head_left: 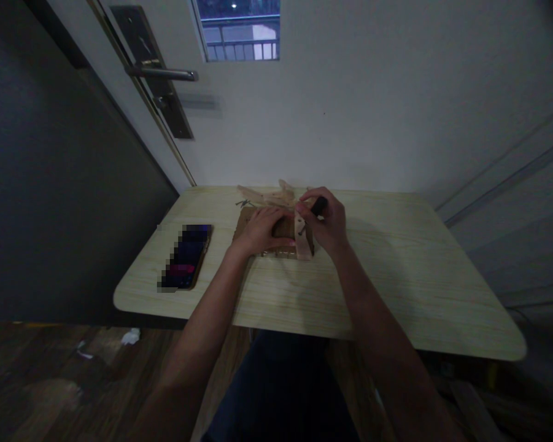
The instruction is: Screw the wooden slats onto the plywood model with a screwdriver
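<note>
On the table, a brown cardboard piece [284, 229] lies under my left hand [263, 228]. My left hand rests flat across it, its fingers stretched out and its thumb apart. A pale tan strip [302, 247] with small dark marks or pieces on it lies along the cardboard's right end. My right hand [334, 221] is closed round a short black tool or handle [320, 205], whose exact kind I cannot make out. Its fingertips are at the far end of the tan strip; whether they also pinch it is hidden.
Crumpled tan strips [269, 195] and a few thin dark pieces [245, 203] lie behind the cardboard. A phone [186, 258] lies on the pale wooden table [396, 276] to the left. Beyond the table's far edge stands a white door with a metal handle [163, 73].
</note>
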The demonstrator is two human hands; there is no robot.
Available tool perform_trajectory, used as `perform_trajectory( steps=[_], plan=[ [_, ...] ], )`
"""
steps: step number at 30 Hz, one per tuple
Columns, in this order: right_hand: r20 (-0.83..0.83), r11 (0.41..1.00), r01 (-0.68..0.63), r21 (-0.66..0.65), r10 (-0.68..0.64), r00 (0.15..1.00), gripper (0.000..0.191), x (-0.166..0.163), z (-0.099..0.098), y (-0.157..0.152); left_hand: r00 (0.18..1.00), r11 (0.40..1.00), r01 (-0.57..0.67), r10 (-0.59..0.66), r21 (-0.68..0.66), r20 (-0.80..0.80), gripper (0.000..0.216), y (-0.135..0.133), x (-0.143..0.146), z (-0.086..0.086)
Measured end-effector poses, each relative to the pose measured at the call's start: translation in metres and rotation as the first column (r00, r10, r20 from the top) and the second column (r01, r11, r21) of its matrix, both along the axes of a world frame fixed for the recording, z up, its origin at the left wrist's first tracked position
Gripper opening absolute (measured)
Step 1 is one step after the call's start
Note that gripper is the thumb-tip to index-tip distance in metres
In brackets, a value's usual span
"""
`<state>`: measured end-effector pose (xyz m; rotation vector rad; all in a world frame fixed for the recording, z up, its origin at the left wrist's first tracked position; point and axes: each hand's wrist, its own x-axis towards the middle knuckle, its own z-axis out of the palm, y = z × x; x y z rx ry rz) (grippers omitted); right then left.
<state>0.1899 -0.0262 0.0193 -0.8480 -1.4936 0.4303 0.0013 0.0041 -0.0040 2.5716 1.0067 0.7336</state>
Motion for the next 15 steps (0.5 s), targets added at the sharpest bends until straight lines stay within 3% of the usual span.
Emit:
perform_trajectory(
  steps=[4, 8, 15],
  plan=[
    [-0.008, 0.998, -0.009, -0.058, 0.008, 1.0, 0.04, 0.001, -0.002, 0.0, 1.0, 1.0, 0.003, -0.003, 0.004, 0.004, 0.064, 0.0, 0.0, 0.0],
    [-0.011, 0.996, -0.049, -0.076, 0.048, 0.999, 0.038, -0.002, -0.008, 0.001, 1.0, 1.0, 0.015, -0.015, 0.005, 0.005, 0.063, 0.0, -0.001, 0.0],
    [-0.105, 0.97, -0.231, -0.078, 0.222, 0.969, 0.041, -0.009, -0.011, 0.0, 1.0, 1.0, -0.003, 0.003, 0.006, -0.023, 0.063, -0.001, 0.0, 0.001]
  ],
)
